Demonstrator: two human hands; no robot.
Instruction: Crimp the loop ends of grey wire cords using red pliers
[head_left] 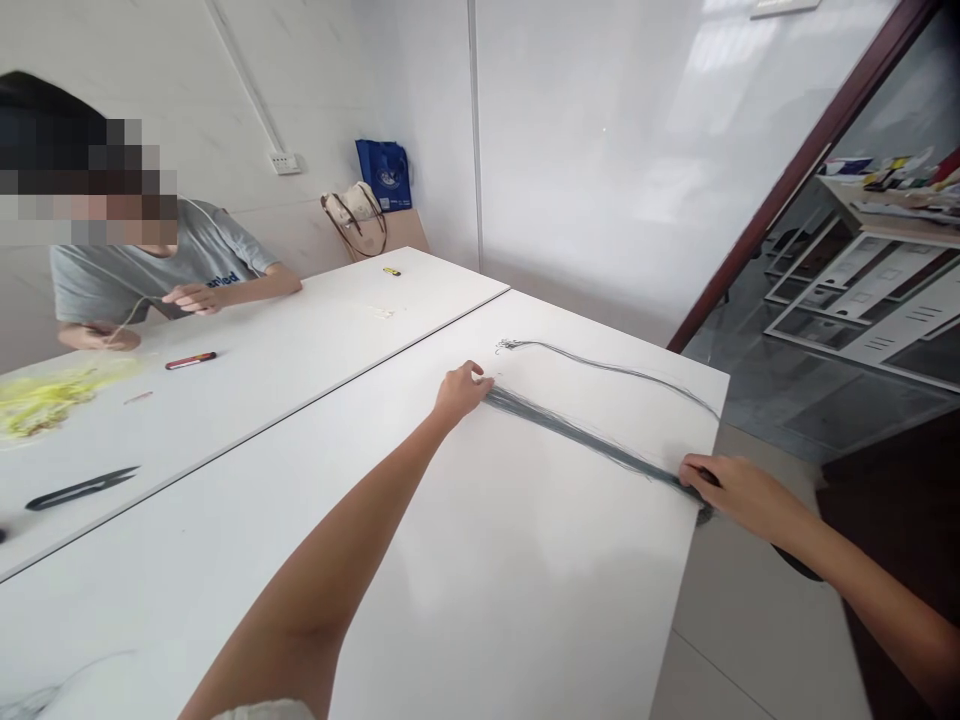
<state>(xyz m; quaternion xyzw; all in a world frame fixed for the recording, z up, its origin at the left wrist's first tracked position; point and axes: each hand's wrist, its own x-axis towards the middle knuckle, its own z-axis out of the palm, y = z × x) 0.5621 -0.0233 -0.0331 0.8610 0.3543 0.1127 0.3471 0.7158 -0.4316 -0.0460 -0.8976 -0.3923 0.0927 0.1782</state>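
Observation:
A long bundle of dark grey strands (577,436) lies stretched across the white table (465,560), from near its middle to the right edge. My left hand (459,390) reaches far out and pinches the bundle's far end, fingers closed on it. My right hand (739,490) grips the near end at the table's right edge, fingers wrapped round it. A thinner single grey strand (607,368) curves on the table just beyond the bundle, with a small tangle at its left end.
Another person in a grey shirt (157,265) sits at the adjoining table on the left, handling a string. On that table lie yellow strands (45,395), a red pen (190,360) and black snips (81,488). Bags (367,215) stand by the wall.

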